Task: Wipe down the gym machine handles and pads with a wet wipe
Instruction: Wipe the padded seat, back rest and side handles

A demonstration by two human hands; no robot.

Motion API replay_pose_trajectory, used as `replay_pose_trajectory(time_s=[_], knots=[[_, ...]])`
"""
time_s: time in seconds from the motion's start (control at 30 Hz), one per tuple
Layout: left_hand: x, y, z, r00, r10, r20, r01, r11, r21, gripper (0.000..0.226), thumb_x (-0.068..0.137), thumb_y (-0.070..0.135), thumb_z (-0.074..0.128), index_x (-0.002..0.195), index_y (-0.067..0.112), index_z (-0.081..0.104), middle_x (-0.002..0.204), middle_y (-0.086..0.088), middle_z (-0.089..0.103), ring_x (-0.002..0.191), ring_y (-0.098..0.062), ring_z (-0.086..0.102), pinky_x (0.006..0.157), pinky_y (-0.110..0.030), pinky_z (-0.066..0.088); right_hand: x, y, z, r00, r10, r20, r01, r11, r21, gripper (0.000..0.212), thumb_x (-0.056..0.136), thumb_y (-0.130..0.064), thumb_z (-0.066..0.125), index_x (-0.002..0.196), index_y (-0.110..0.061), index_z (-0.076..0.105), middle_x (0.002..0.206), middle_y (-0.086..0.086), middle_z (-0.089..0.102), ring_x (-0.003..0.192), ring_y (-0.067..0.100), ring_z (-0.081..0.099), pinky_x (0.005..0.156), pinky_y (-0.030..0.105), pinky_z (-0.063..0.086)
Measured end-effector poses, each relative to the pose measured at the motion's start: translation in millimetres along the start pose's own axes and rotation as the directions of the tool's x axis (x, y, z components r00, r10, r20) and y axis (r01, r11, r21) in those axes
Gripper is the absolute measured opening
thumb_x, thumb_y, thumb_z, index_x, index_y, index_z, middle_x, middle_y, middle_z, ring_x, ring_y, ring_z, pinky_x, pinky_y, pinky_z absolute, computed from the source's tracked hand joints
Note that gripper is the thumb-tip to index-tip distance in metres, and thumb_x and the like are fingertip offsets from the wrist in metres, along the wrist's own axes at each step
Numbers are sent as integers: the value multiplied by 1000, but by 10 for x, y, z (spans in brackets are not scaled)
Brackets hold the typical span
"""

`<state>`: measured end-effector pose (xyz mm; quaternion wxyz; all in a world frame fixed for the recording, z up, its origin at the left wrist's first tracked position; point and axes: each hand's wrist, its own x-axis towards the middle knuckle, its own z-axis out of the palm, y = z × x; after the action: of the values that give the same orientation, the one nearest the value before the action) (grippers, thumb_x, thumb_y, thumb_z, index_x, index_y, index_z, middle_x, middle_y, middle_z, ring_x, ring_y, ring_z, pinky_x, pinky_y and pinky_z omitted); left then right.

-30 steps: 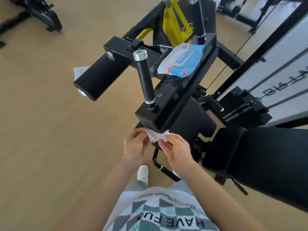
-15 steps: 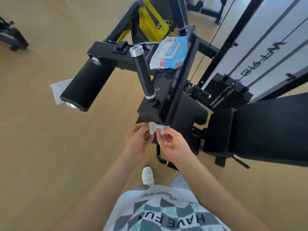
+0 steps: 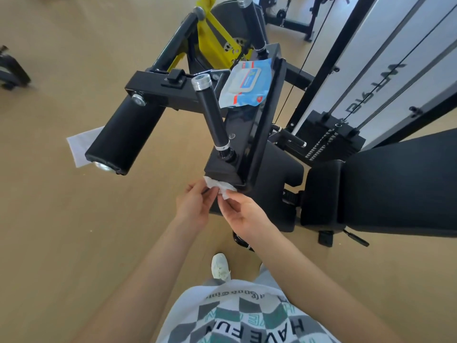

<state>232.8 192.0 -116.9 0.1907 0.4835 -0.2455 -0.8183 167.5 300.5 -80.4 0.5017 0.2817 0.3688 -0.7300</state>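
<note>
- The left hand (image 3: 195, 204) and the right hand (image 3: 243, 214) are close together in front of the person's body.
- Both hands pinch one small white wet wipe (image 3: 217, 185) with their fingertips. The wipe is all crumpled up between them.
- The wipe is right at the near bottom edge of the black block (image 3: 222, 169) of the gym machine. I cannot tell if it touches the block.
- A black handle (image 3: 212, 115) with a shiny silver cap sticks up from that block and leans to the left. No hand is on it.
- A second black handle (image 3: 254, 23) stands at the far end of the machine.
- A blue and white pack of wipes (image 3: 247, 85) lies on top of the machine, between the two handles.
- A fat black roller pad (image 3: 123, 139) sticks out to the left, above the floor (image 3: 49, 219).
- A white sheet (image 3: 82, 147) lies flat on the floor, partly hidden behind the roller pad.
- A big black seat pad (image 3: 405, 184) is on the right.
- Behind the seat pad is the weight stack (image 3: 329, 142) with thin cables going up.
- A yellow metal part (image 3: 215, 35) is at the far side of the machine.
- One white shoe (image 3: 220, 266) shows on the floor below the hands.
</note>
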Motion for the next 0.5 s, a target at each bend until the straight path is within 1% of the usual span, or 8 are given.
replay_pose_trajectory(time_s=[0.07, 0.13, 0.2, 0.23, 0.3, 0.37, 0.43, 0.5], knots=[[13, 6, 11, 1000, 15, -6, -15, 1000, 2, 20, 94, -6, 62, 114, -3, 63, 79, -2, 74, 79, -15, 76, 71, -21, 59, 27, -4, 34, 999, 19, -35, -17, 999, 48, 14, 92, 11, 62, 101, 8, 71, 102, 20, 75, 107, 29, 70, 93, 34, 57], [-3, -46, 36, 1000, 20, 12, -20, 999, 30, 20, 94, -6, 62, 114, -5, 63, 83, -3, 71, 80, -14, 76, 72, -21, 59, 59, -35, -10, 997, 19, -75, -14, 997, 74, 21, 91, 10, 63, 112, 8, 67, 111, 22, 72, 111, 30, 68, 97, 35, 56], [-26, -127, 49, 999, 27, 34, -29, 998, 47, 19, 94, -4, 61, 112, -10, 62, 93, -10, 70, 90, -18, 75, 79, -23, 59, 71, -89, -119, 996, 11, -89, -2, 995, 102, 18, 93, 9, 61, 110, 8, 67, 111, 22, 72, 114, 31, 68, 103, 37, 54], [-35, -178, 57, 998, 34, 45, -37, 998, 52, 17, 94, -3, 60, 109, -10, 62, 96, -14, 69, 96, -23, 73, 82, -25, 59, 74, -124, -186, 996, 7, -85, 3, 994, 110, 17, 93, 9, 60, 109, 7, 68, 109, 21, 73, 114, 30, 68, 102, 37, 54], [-98, -296, 108, 997, 38, 67, -44, 995, 87, 15, 94, -2, 59, 107, -11, 62, 100, -18, 70, 103, -28, 71, 90, -31, 59, 67, -203, -296, 996, -18, -84, 27, 993, 116, 21, 96, 8, 58, 115, 5, 65, 108, 20, 73, 108, 27, 70, 96, 35, 58], [-177, -433, 193, 996, 13, 91, -22, 994, 105, 23, 96, 0, 60, 116, -12, 60, 109, -22, 72, 107, -31, 72, 95, -36, 58, 87, -282, -384, 989, -82, -124, 94, 990, 102, 24, 96, 8, 57, 119, 2, 60, 114, 22, 68, 103, 27, 69, 89, 33, 60], [-267, -528, 291, 996, -9, 93, 0, 996, 87, 21, 97, 0, 61, 116, -9, 61, 112, -22, 73, 107, -32, 73, 95, -37, 58, 89, -370, -436, 974, -150, -171, 166, 983, 79, 25, 96, 7, 58, 120, 0, 57, 116, 22, 65, 100, 26, 68, 86, 32, 60], [-321, -557, 364, 997, -11, 74, 5, 997, 80, 17, 96, 0, 62, 112, -6, 64, 109, -18, 74, 105, -29, 74, 90, -33, 59, 53, -436, -446, 969, -185, -164, 192, 981, 23, 25, 96, 4, 61, 121, 0, 58, 117, 21, 65, 100, 23, 69, 74, 26, 61]])
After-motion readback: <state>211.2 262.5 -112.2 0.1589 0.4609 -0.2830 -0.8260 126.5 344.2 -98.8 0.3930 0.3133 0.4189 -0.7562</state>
